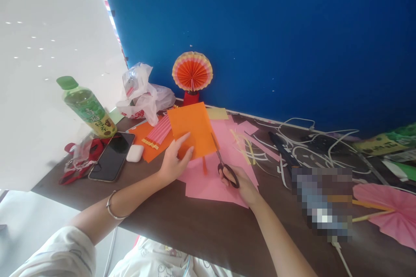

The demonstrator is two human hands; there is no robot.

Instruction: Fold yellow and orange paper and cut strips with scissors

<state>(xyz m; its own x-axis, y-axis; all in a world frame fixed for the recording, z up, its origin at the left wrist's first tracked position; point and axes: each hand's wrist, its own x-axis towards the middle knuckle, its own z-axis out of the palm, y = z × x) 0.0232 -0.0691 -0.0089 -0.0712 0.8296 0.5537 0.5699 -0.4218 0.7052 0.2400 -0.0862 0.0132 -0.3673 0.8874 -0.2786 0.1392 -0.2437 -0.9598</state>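
Note:
My left hand (176,159) holds an orange sheet of paper (195,125) by its lower left part, with the thumb and a finger showing in front. Its other fingers are hard to make out. The scissors (222,165) are gripped in my right hand (239,184), fingers around the dark handles. Their blades point up and lie along the sheet's right edge. Below the sheet, pink papers (211,186) are spread on the dark table (169,220). A small orange strip (204,166) lies on the pink paper.
To the left are a green-capped drink bottle (89,108), a phone (112,157), a white earbud case (134,153) and folded pink strips (158,132). Behind stand a plastic bag (139,91) and a round paper fan (192,71). Paper scraps, cables (302,147) and a pink fan (390,207) lie right.

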